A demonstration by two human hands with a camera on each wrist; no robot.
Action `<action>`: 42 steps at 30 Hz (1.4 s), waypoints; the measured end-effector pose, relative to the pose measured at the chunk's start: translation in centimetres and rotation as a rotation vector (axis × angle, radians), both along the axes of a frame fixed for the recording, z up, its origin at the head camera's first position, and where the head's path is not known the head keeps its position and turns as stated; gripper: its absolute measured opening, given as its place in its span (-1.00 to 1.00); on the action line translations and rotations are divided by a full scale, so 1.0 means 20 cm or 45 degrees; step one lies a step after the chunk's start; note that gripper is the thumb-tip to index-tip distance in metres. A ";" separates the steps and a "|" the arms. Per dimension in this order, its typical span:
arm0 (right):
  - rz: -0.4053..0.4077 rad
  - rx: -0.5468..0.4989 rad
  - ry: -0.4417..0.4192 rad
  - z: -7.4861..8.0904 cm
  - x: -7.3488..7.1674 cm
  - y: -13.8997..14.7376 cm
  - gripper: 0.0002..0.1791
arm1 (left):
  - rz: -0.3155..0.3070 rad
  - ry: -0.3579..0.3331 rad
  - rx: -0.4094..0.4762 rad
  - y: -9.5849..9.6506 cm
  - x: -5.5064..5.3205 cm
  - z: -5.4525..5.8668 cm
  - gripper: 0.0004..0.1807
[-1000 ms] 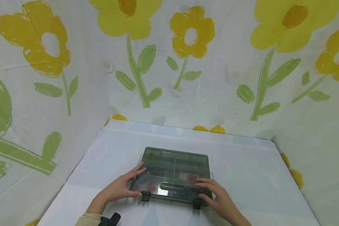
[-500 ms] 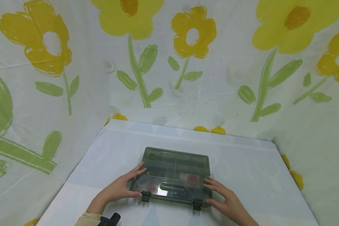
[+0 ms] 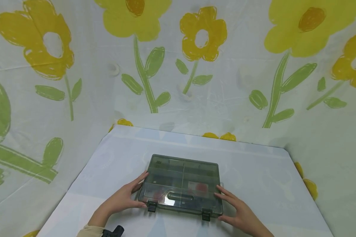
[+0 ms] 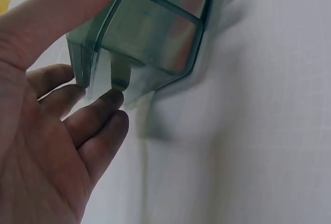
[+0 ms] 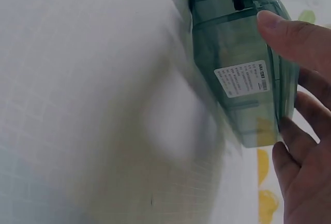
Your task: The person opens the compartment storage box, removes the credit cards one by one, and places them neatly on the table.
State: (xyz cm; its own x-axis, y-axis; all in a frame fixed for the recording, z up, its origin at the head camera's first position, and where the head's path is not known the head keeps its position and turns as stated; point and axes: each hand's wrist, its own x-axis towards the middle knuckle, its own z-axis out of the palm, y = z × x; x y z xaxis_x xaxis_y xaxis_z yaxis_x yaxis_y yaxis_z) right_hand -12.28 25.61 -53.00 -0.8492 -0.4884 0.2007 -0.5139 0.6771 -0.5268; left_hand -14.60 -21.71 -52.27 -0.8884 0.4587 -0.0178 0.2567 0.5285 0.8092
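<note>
A see-through dark green storage box (image 3: 169, 171) with inner dividers lies flat on the table, lid down. Something red and white (image 3: 201, 187) shows through its right part. Two dark latches stick out along the front edge, the left latch (image 3: 152, 206) and the right latch (image 3: 206, 214). My left hand (image 3: 118, 199) holds the box's left side, thumb by the front corner and fingers bent against the side wall. On the opposite side my right hand (image 3: 240, 210) holds it the same way. A white printed label (image 5: 243, 79) shows on the box wall in the right wrist view.
The white table (image 3: 255, 177) carries a pale blue pattern. A white cloth (image 3: 225, 98) with yellow flowers and green leaves hangs behind and at both sides. A black wrist device (image 3: 114, 231) sits at the left sleeve (image 3: 90, 231).
My right hand has moved from the lid's front right part out to the box's right side. My left fingers have slid off the lid's edge to its left side. The box has hardly moved.
</note>
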 end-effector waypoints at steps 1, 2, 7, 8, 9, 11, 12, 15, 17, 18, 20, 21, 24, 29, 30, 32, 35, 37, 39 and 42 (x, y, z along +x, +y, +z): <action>0.003 -0.003 0.004 0.00 0.00 0.00 -0.19 | 0.003 -0.007 -0.007 0.00 0.00 0.00 0.27; 0.006 -0.011 0.004 0.00 0.00 0.00 -0.19 | 0.002 -0.013 -0.011 0.00 0.00 0.00 0.27; 0.040 -0.047 0.015 0.02 0.00 0.00 -0.20 | 0.000 0.025 -0.062 -0.01 0.00 0.00 0.25; 0.044 -0.053 0.015 0.03 0.00 0.00 -0.20 | -0.001 0.041 -0.074 -0.01 0.00 0.00 0.25; 0.047 -0.059 0.015 0.04 0.00 0.00 -0.20 | -0.001 0.057 -0.084 -0.01 0.00 0.01 0.25; 0.048 -0.075 0.011 0.06 0.00 0.01 -0.19 | -0.001 0.070 -0.094 -0.01 -0.01 0.02 0.24; 0.045 -0.077 0.006 0.07 -0.01 0.01 -0.19 | 0.002 0.075 -0.099 -0.01 -0.01 0.03 0.24; 0.026 -0.102 -0.012 0.11 -0.01 0.01 -0.21 | 0.018 0.072 -0.093 -0.01 -0.03 0.06 0.20; 0.017 -0.122 -0.022 0.14 -0.02 0.01 -0.23 | 0.037 0.064 -0.085 -0.01 -0.04 0.08 0.18; 0.015 -0.135 -0.026 0.15 -0.03 0.02 -0.24 | 0.047 0.071 -0.084 -0.01 -0.04 0.09 0.16; 0.013 -0.155 -0.027 0.18 -0.04 0.02 -0.27 | 0.062 0.083 -0.069 -0.02 -0.06 0.11 0.10; 0.008 -0.160 -0.030 0.19 -0.05 0.03 -0.28 | 0.069 0.089 -0.064 -0.02 -0.06 0.12 0.07; -0.004 -0.182 -0.037 0.24 -0.09 0.04 -0.35 | 0.074 0.133 -0.046 -0.03 -0.09 0.15 -0.03; 0.019 -0.298 -0.052 0.32 -0.16 0.06 -0.59 | 0.084 0.197 -0.002 -0.03 -0.15 0.23 -0.24; 0.023 -0.322 -0.055 0.34 -0.18 0.06 -0.64 | 0.095 0.206 0.003 -0.03 -0.16 0.24 -0.28; 0.019 -0.354 -0.054 0.37 -0.22 0.06 -0.73 | 0.121 0.225 0.000 -0.03 -0.19 0.27 -0.35; -0.010 -0.383 -0.058 0.42 -0.27 0.06 -0.79 | 0.159 0.239 -0.021 -0.02 -0.23 0.32 -0.42; -0.014 -0.393 -0.048 0.45 -0.30 0.06 -0.83 | 0.180 0.241 -0.033 -0.01 -0.26 0.35 -0.43; -0.011 -0.411 -0.047 0.47 -0.34 0.05 -0.88 | 0.200 0.239 -0.037 0.01 -0.29 0.38 -0.45; -0.011 -0.449 -0.061 0.51 -0.38 0.05 -0.93 | 0.220 0.252 -0.039 0.02 -0.33 0.43 -0.47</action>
